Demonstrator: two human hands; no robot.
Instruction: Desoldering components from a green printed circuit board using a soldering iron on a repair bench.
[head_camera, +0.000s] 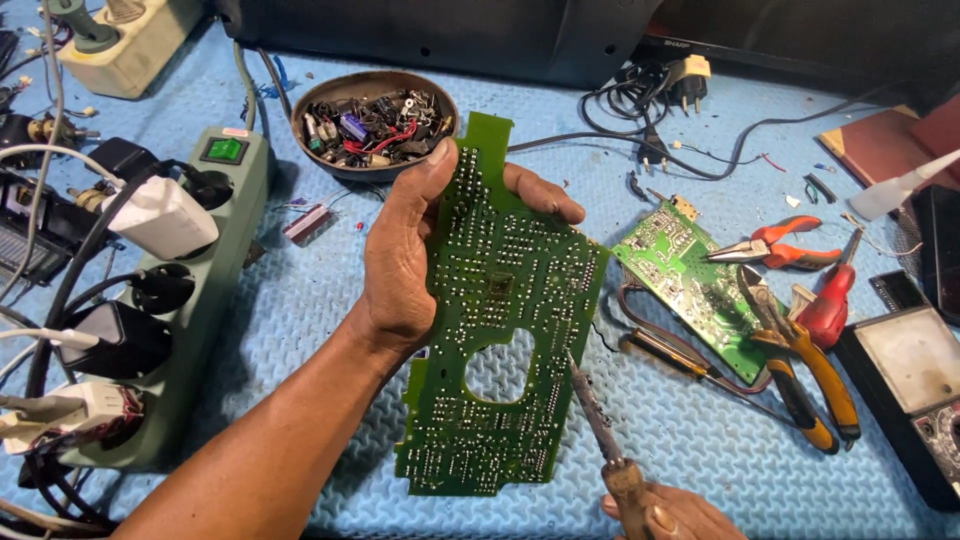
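So the big green circuit board (497, 320) is up off the table (690, 440), solder side facing the camera, and its long axis runs pretty much top to bottom, leaning a touch to the right at the top. The left hand (405, 265) is clamped on its upper left edge, thumb on the near face and fingertips curling round the far side up top. That's the nearer hand by far, it's literally carrying the board.

The right hand (665, 512) sits low at the bottom edge of the view, closed around the wooden handle of a soldering iron (598, 425). The iron points up and left, its tip right at the board's lower right edge, just beside the round cutout (can't tell if it's actually touching a joint). So the board lies up and to the left of the right hand.

Around it: a second, smaller board (690, 285), orange-handled pliers (785, 250), yellow-handled cutters (800, 360), and a bowl of scrap components (375, 125) behind.
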